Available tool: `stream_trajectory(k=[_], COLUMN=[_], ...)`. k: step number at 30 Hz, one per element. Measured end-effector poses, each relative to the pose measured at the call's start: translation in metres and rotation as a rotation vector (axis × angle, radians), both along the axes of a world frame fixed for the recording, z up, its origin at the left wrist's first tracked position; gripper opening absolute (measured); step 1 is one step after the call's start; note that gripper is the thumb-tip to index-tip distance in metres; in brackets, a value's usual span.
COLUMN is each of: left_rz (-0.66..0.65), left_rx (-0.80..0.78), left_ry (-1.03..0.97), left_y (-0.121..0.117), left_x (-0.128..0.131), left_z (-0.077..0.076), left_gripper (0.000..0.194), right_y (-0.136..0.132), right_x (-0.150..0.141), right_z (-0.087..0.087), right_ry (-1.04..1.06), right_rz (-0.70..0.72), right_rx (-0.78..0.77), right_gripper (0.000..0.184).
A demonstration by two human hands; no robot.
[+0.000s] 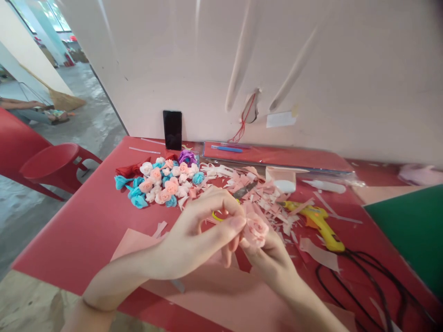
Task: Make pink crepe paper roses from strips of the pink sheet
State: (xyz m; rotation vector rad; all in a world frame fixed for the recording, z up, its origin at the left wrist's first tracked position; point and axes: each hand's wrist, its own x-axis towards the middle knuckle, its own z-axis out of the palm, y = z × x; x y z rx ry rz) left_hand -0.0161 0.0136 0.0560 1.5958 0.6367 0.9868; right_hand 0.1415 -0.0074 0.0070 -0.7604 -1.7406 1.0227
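A small pink paper rose (256, 229) sits between both my hands, low in the middle of the view. My left hand (197, 235) curls over it, thumb and fingers pinching its left side. My right hand (273, 258) cups the rose from below with closed fingers. Behind my hands lie pink paper scraps (249, 182) and scissors with a yellow handle (238, 196), partly hidden by my fingers. A pink paper sheet (138, 242) lies under my left forearm.
A pile of finished paper flowers (161, 182) in pink, white, blue and purple lies at the left. A yellow glue gun (320, 221) with a black cord (363, 281) lies at the right. A black phone (172, 129) leans on the wall. Red chairs (51, 163) stand left of the red table (86, 221). Green sheet (411, 230) at the right.
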Motion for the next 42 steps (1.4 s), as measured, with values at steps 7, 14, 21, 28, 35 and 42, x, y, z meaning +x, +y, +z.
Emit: stream_trajectory(k=[7, 14, 21, 28, 35, 42], left_rz=[-0.013, -0.053, -0.106, -0.082, -0.13, -0.217], left_rx=[-0.038, -0.023, -0.215, -0.236, -0.284, -0.307], left_ry=[0.012, 0.052, -0.019, -0.01, -0.127, -0.255], left_y=[-0.001, -0.001, 0.0, 0.001, 0.001, 0.008], left_x=[0.001, 0.003, 0.002, 0.001, 0.001, 0.007], left_z=[0.003, 0.007, 0.004, 0.003, -0.001, -0.01], left_gripper=[0.021, 0.026, 0.019, 0.019, 0.017, 0.021], right_y=[0.001, 0.003, 0.005, 0.007, 0.007, 0.008], right_x=[0.002, 0.006, 0.005, 0.004, 0.008, 0.008], right_z=[0.003, 0.003, 0.004, 0.01, 0.011, 0.008], right_ry=[0.038, 0.045, 0.03, 0.012, -0.026, -0.159], right_rz=[0.025, 0.001, 0.02, 0.043, 0.014, -0.159], right_rx=[-0.057, -0.07, -0.064, 0.001, 0.102, 0.314], right_gripper=[0.04, 0.035, 0.04, 0.037, 0.036, 0.025])
